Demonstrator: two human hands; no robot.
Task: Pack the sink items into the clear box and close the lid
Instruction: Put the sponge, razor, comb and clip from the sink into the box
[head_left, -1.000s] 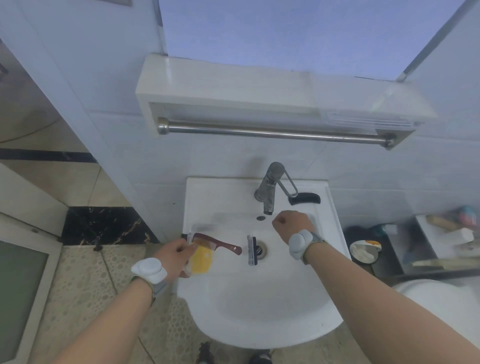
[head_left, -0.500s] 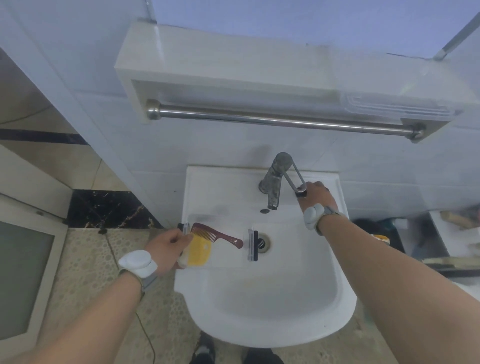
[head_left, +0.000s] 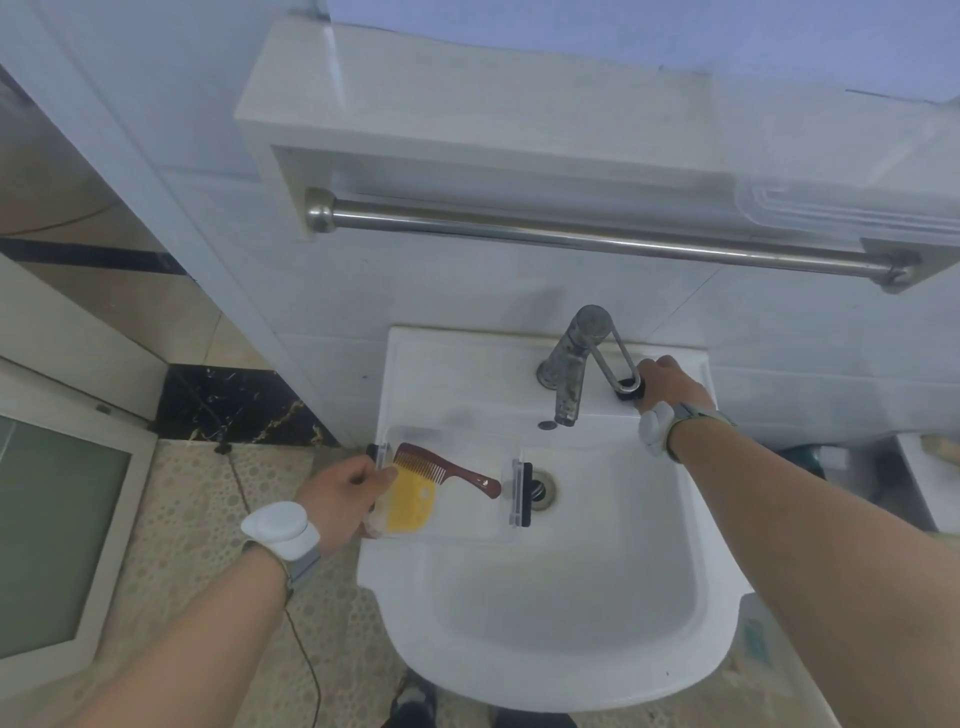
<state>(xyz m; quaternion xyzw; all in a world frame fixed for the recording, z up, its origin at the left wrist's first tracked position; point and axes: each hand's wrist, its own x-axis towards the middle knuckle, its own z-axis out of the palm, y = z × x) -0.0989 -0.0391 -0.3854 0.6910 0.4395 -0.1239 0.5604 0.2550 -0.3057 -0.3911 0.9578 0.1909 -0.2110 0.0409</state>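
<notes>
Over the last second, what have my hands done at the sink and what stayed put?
The right hand went from above the drain to the back right of the sink and closed on the black item beside the tap. The left hand kept holding the clear box at its left end, with the brown comb and yellow item unmoved.

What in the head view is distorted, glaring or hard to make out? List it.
Head view: wide-angle lens bows the towel rail and wall edges; soft glare on the shelf above; the clear box nearly vanishes against the white sink; the black item under the right hand is mostly hidden; the left hand at the box end is sharp.
</notes>
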